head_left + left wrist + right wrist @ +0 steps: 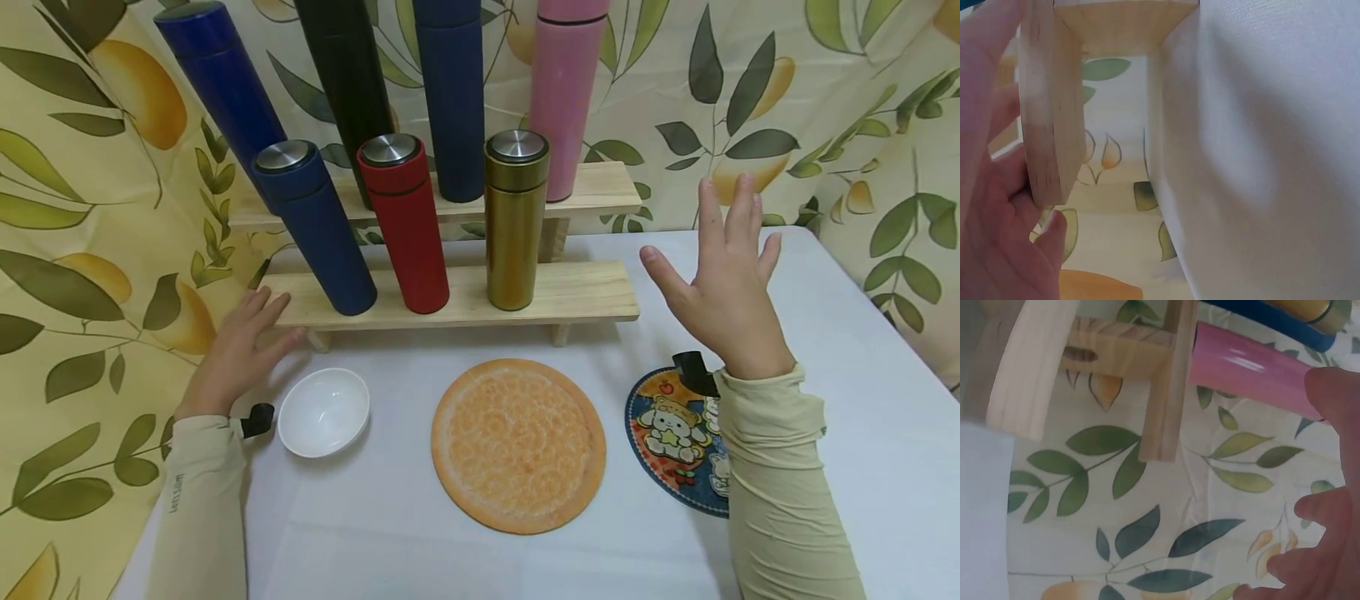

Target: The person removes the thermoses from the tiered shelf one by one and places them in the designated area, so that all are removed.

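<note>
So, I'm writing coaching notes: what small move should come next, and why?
Probably ease the right hand left toward the gold bottle: that hand is raised, spread and empty, and the gold bottle is the closest to it on the lower shelf. The left hand rests at that shelf's left end.

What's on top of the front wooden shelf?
A blue flask, a red flask and a gold flask stand on the front wooden shelf. The wood right under their bottoms is covered, so that can't be seen.
</note>
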`<state>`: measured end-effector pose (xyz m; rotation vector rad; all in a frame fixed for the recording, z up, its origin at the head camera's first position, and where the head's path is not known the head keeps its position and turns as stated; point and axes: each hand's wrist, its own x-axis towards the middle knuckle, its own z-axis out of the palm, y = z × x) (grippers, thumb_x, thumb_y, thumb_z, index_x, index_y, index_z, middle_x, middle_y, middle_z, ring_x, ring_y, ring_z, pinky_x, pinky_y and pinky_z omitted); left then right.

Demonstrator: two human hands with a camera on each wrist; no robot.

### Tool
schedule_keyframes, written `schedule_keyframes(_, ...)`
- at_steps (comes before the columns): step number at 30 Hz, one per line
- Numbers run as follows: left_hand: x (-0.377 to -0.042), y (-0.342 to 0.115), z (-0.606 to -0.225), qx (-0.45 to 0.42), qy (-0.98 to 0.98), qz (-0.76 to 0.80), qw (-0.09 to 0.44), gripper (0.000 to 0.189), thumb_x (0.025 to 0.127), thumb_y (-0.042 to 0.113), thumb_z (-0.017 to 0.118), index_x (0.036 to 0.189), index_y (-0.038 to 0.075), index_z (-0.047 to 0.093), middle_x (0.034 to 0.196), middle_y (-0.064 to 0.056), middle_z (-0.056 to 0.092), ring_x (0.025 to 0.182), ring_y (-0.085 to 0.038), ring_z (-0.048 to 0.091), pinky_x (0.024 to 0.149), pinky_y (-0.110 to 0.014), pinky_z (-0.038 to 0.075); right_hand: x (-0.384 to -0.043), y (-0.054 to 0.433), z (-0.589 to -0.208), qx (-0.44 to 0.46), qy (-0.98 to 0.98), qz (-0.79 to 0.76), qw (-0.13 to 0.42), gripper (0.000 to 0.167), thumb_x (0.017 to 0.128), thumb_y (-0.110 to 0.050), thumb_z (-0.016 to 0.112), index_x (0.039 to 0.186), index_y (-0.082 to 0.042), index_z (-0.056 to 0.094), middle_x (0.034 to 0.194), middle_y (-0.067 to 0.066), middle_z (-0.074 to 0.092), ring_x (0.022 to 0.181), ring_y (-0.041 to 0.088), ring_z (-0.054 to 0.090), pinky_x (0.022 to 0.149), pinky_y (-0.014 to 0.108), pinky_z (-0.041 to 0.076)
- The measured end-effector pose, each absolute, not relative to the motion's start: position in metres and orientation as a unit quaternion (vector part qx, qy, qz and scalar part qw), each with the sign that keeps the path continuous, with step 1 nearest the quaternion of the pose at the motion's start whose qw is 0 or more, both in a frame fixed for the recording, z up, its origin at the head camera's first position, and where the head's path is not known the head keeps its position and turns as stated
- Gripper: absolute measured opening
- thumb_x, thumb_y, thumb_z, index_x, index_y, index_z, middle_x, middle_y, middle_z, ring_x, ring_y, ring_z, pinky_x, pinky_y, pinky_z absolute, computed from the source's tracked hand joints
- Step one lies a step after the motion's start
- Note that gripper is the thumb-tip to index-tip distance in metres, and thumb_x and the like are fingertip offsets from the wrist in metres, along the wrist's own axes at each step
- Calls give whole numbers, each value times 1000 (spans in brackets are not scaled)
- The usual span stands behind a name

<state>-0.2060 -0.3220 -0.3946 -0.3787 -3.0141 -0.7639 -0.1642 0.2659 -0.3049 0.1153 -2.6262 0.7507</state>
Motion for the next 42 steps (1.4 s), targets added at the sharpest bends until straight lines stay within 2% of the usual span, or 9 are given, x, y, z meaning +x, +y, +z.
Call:
schedule_keyframes(5, -204, -321, -394, -107, -963, -248, 8, 78, 107, 53, 62, 166, 9, 38, 175, -22, 21, 162, -45, 12, 125, -70, 16, -160, 257, -297, 63, -937, 282, 197, 96, 106, -52, 58, 173, -9, 5, 177, 13, -19, 162, 32, -19, 119, 69, -21)
schedule_keyframes(10, -208, -319, -394, -114, -962, -246, 25, 77, 106, 51, 66, 163, 5, 44, 172, -24, 28, 160, -45, 18, 124, -69, 20, -149, 246, -283, 91, -921, 304, 225, 93, 106, -50, 60, 174, -15, 7, 178, 8, -16, 163, 27, -14, 123, 61, -19)
schedule_keyframes(15, -216, -315, -397, -146, -960, -234, 39, 76, 106, 50, 66, 162, 3, 45, 171, -26, 29, 160, -45, 19, 127, -66, 15, -143, 231, -271, 112, -896, 356, 242, 90, 105, -46, 63, 174, -21, 11, 179, 2, -10, 163, 22, -8, 127, 59, -10)
schedule_keyframes(20, -219, -310, -396, -157, -961, -224, 38, 77, 106, 51, 64, 162, 2, 44, 170, -30, 27, 160, -47, 16, 128, -65, 7, -151, 211, -263, 140, -852, 451, 227, 85, 104, -39, 64, 174, -26, 15, 179, -8, 2, 161, 6, 3, 129, 41, 4)
schedule_keyframes(23, -220, -307, -394, -154, -964, -213, 36, 78, 106, 53, 63, 161, 2, 45, 169, -32, 27, 160, -48, 15, 129, -63, 4, -158, 196, -259, 162, -815, 522, 193, 84, 105, -37, 62, 173, -25, 15, 178, -9, 7, 161, 7, 8, 129, 33, 7)
schedule_keyframes(27, -219, -308, -394, -147, -966, -209, 34, 79, 106, 55, 62, 162, 2, 44, 170, -33, 25, 161, -47, 14, 129, -63, 3, -167, 178, -261, 185, -746, 623, 148, 84, 105, -33, 63, 173, -22, 15, 178, -6, 12, 162, 14, 13, 131, 36, 14)
schedule_keyframes(33, -218, -307, -396, -147, -966, -211, 39, 77, 106, 52, 63, 162, 3, 44, 171, -31, 24, 161, -46, 13, 128, -65, 8, -189, 165, -275, 209, -701, 671, 120, 83, 103, -28, 68, 172, -18, 22, 178, 0, 19, 163, 21, 17, 130, 45, 20)
schedule_keyframes(39, -219, -305, -398, -153, -967, -197, 44, 77, 108, 54, 59, 163, 4, 42, 170, -32, 23, 161, -46, 13, 128, -64, 10, -207, 159, -289, 196, -674, 707, 86, 82, 101, -24, 71, 170, -15, 27, 172, 8, 31, 160, 25, 27, 128, 41, 27)
schedule_keyframes(42, -217, -306, -397, -150, -968, -196, 50, 76, 108, 52, 60, 162, 3, 43, 170, -33, 24, 161, -47, 14, 128, -64, 10, -215, 152, -295, 192, -657, 726, 70, 79, 100, -20, 71, 168, -15, 31, 166, 13, 38, 156, 30, 33, 127, 45, 30)
